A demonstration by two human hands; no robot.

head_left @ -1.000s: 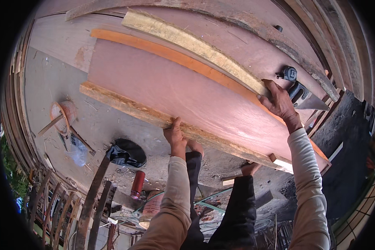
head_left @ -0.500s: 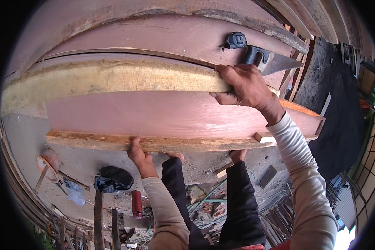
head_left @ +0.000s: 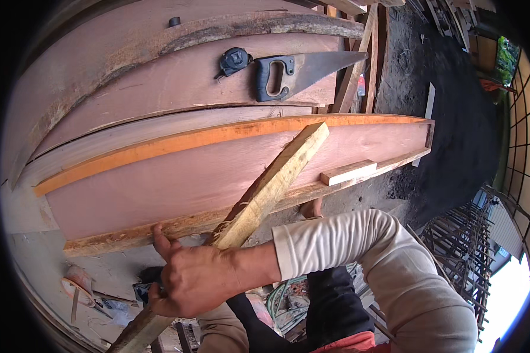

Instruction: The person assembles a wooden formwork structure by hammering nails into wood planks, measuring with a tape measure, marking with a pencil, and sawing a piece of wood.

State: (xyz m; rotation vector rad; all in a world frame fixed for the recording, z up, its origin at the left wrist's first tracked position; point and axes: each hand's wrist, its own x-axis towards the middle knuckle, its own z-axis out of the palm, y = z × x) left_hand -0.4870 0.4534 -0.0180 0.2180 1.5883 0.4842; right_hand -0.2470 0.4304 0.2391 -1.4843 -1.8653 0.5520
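My right hand (head_left: 197,279) reaches across to the left and wraps around a rough, pale wooden beam (head_left: 271,185). The beam slants over a framed plywood panel (head_left: 159,191), its far end above the panel and its lower end running past my hand to the bottom left. Most of my left hand (head_left: 161,240) is hidden behind the right one; a digit of it lies on the panel's near wooden rail (head_left: 112,239). A short wood block (head_left: 348,172) rests on that rail farther right. An orange-toned strip (head_left: 218,136) edges the panel's far side.
Beyond the panel, a handsaw (head_left: 303,69) with a black handle and a black tape measure (head_left: 235,61) lie on pinkish plywood (head_left: 182,76). A curved, rough-edged board (head_left: 218,32) lies behind them. Green hose (head_left: 285,300) and debris are near my legs.
My right hand has swung the beam from lying lengthwise along the far side to a slant across the panel, coming nearer and left. The view has shifted, and the saw shows fully.
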